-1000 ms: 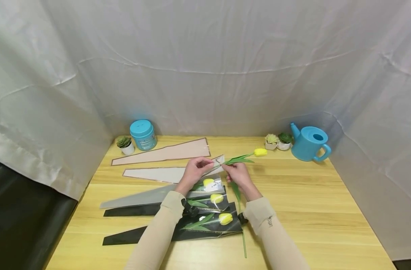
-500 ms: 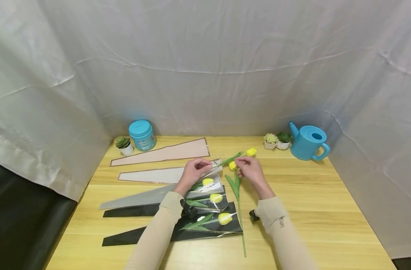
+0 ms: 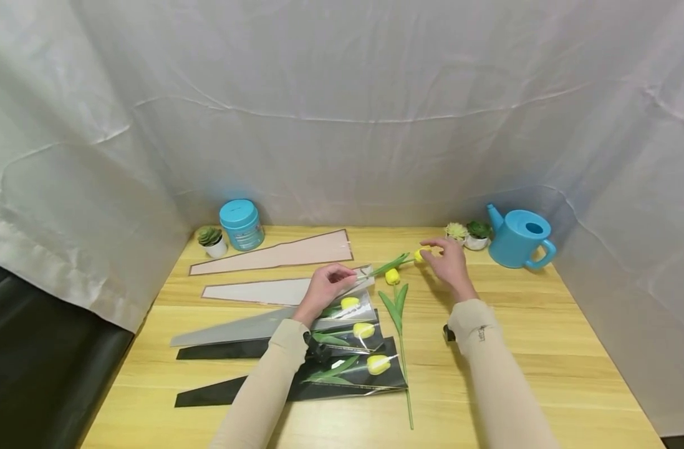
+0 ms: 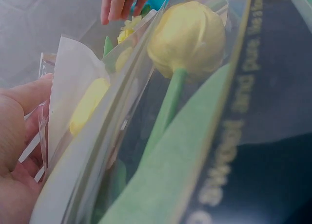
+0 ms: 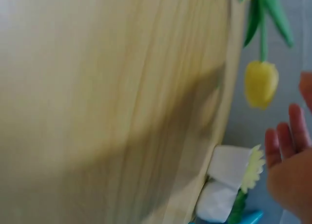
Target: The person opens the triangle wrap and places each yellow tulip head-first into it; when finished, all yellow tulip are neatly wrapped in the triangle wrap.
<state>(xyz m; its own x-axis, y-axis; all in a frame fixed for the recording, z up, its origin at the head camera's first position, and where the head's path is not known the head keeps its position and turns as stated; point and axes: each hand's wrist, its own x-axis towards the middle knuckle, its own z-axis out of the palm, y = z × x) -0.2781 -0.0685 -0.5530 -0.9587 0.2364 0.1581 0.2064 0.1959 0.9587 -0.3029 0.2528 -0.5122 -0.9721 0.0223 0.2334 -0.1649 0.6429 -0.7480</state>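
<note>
My left hand point(image 3: 323, 289) pinches the wide end of a white flower sleeve point(image 3: 257, 291). A yellow tulip point(image 5: 261, 85) has its stem end at that opening, with leaves and bloom pointing right. By the bloom is my right hand point(image 3: 451, 265), its fingers apart and loosely bent; the right wrist view shows a gap between them and the bloom. Another tulip point(image 3: 393, 277) lies on the table between the hands, stem toward the front. Below the left hand lie a grey sleeve point(image 3: 229, 329) and two black sleeves point(image 3: 209, 391), each with a yellow tulip inside.
A pink flower sleeve point(image 3: 285, 251) lies at the back. A blue jar point(image 3: 241, 224) and a potted succulent point(image 3: 211, 242) stand back left. Small potted succulents point(image 3: 477, 235) and a blue watering can point(image 3: 519, 238) stand back right. Grey curtains surround the wooden table point(image 3: 521, 374).
My right hand has let go of the tulip stem near the sleeve and moved right and back to beside its bloom. The left hand stays at the white sleeve's opening.
</note>
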